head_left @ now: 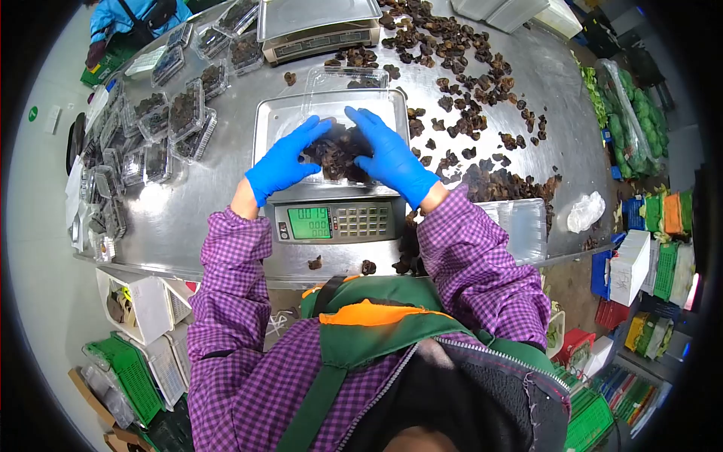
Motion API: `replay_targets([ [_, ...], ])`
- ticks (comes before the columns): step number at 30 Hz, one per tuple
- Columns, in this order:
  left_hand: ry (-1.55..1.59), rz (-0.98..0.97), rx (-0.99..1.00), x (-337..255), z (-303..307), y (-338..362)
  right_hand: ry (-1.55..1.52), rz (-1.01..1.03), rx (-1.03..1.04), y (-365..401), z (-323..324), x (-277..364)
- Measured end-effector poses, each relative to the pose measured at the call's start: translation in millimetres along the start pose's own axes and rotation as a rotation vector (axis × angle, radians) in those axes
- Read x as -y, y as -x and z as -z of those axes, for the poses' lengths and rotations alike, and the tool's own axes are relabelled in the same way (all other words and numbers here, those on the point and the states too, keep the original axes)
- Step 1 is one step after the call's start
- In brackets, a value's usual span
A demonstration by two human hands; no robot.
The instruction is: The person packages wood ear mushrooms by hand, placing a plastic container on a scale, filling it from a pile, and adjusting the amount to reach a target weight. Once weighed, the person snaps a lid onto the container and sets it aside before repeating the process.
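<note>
A pile of dark brown, ear-shaped fungus [337,153] sits in a clear plastic box on the metal pan [266,124] of a digital scale. My left hand [290,162], in a blue glove, cups the pile's left side with its fingers stretched out. Against the right side rests my right hand [392,157], gloved alike, fingers extended and thumb inward. Both hands touch or nearly touch the fungus; neither is closed round it. The box's clear lid [320,77] stands up behind the pile. Lit digits show on the scale's green display [309,223].
Loose fungus [471,90] spreads over the steel table [218,207] at the right. Filled clear boxes [187,109] crowd the left. A second scale [320,34] stands behind, and empty clear trays [520,226] lie right. At the far left is another person's blue sleeve [109,19].
</note>
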State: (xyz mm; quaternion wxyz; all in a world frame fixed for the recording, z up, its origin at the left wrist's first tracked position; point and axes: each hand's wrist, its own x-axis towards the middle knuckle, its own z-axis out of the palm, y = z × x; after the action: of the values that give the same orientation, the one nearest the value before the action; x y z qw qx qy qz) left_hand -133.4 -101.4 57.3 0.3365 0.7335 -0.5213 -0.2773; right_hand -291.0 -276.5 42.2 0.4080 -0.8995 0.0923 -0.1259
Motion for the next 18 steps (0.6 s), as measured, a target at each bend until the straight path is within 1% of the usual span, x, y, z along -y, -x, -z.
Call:
replay_targets([
  [1,0.004,0.024,0.018,2.1,4.2,1.4,-0.146,0.026,-0.01,-2.0,1.6,0.7],
  [2,0.067,0.042,-0.037,3.7,6.9,3.2,-0.198,0.061,-0.071,-1.2,-0.5,3.4],
  [3,0.066,0.04,-0.032,4.6,10.6,5.7,-0.198,0.058,-0.075,-2.4,-3.0,6.2],
  [5,0.232,0.12,-0.164,3.4,16.5,11.5,-0.326,0.043,-0.157,-4.1,-5.8,11.7],
  [6,0.271,0.109,-0.238,4.5,16.4,15.0,-0.325,0.041,-0.158,-5.6,-5.8,9.9],
  [7,0.272,0.109,-0.239,4.6,17.6,20.1,-0.336,0.026,-0.257,-8.6,-4.9,6.4],
  [8,0.273,0.13,-0.292,4.2,19.5,27.3,-0.349,0.01,-0.354,-11.4,-4.1,3.2],
  [9,0.273,0.151,-0.344,5.0,20.7,34.8,-0.552,0.017,-0.413,-12.8,-1.8,-0.7],
  [10,0.275,0.155,-0.345,7.9,20.6,41.2,-0.615,-0.036,-0.418,-9.3,7.7,2.1],
  [11,0.32,0.158,-0.396,12.4,18.9,47.1,-0.677,-0.091,-0.421,-5.2,20.8,6.2],
  [12,0.368,0.164,-0.445,17.8,16.0,53.8,-0.697,-0.139,-0.415,0.4,29.7,6.2],
  [13,0.373,0.171,-0.446,26.3,12.1,61.3,-0.718,-0.188,-0.409,6.8,36.5,4.2],
  [15,0.473,0.311,-0.555,41.4,4.4,76.8,-0.775,-0.25,-0.384,23.2,43.3,-1.5],
  [18,0.477,0.347,-0.576,39.3,-1.4,91.1,-0.822,-0.385,-0.412,47.9,42.7,-17.8],
])
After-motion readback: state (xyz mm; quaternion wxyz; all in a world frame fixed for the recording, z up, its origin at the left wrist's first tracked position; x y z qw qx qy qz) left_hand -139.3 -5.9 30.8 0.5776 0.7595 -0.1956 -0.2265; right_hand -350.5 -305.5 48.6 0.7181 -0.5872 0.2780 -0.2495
